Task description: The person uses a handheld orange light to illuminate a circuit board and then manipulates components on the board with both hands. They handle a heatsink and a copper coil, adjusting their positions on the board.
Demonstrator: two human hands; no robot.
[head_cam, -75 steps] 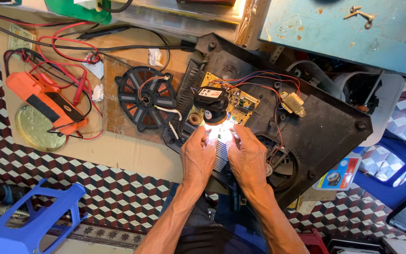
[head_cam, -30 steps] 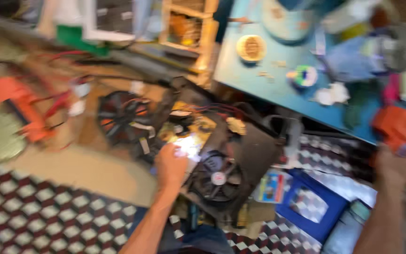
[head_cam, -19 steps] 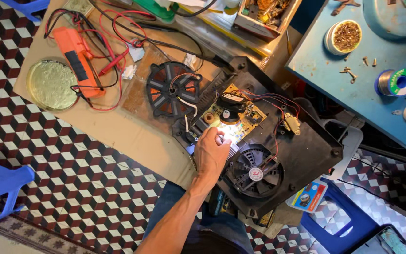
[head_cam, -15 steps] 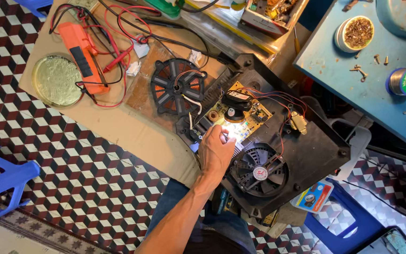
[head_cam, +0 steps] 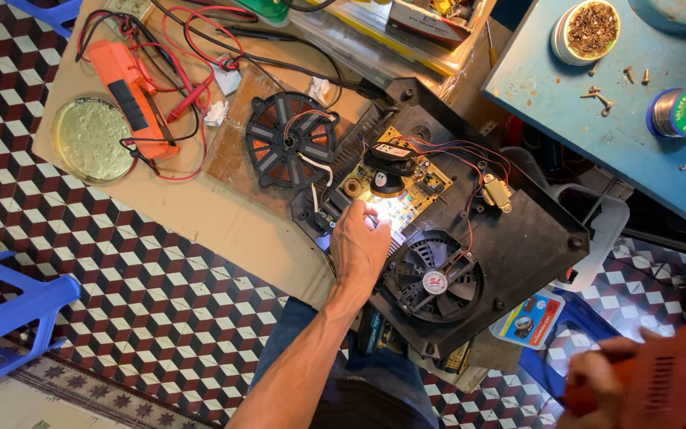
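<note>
the circuit board (head_cam: 395,195), yellowish and lit by a bright spot of light, sits inside the open black appliance casing (head_cam: 518,246), in its upper left part. the left hand (head_cam: 359,248) lies on the board's lower left edge, fingers curled down onto it with the fingertips in the glare; whether they pinch anything there is washed out by the light, so i cannot tell. just right of and below the board, in the same casing, is a round black cooling fan (head_cam: 434,280) with red wires running up from it toward the board. above and left of the board, outside the casing's rim, a round spoked coil disc (head_cam: 290,137) rests on a brown cardboard sheet (head_cam: 200,214). farther left of the board on that sheet lie an orange clamp meter (head_cam: 131,97) with tangled red and black leads, and beyond it a round greenish glass lid (head_cam: 90,141).

far to the lower right of the board, at the frame's corner, the right hand (head_cam: 597,373) is closed around an orange tool (head_cam: 672,381), blurred and cut off by the edge. up and right of the board stands a blue table (head_cam: 597,103) carrying a spool of solder wire (head_cam: 683,111), a round tin of brass-coloured wool (head_cam: 589,28) and a few loose screws (head_cam: 601,97). well left of the board and lower, a blue plastic stool (head_cam: 9,314) stands on the checkered tile floor (head_cam: 160,310).
</note>
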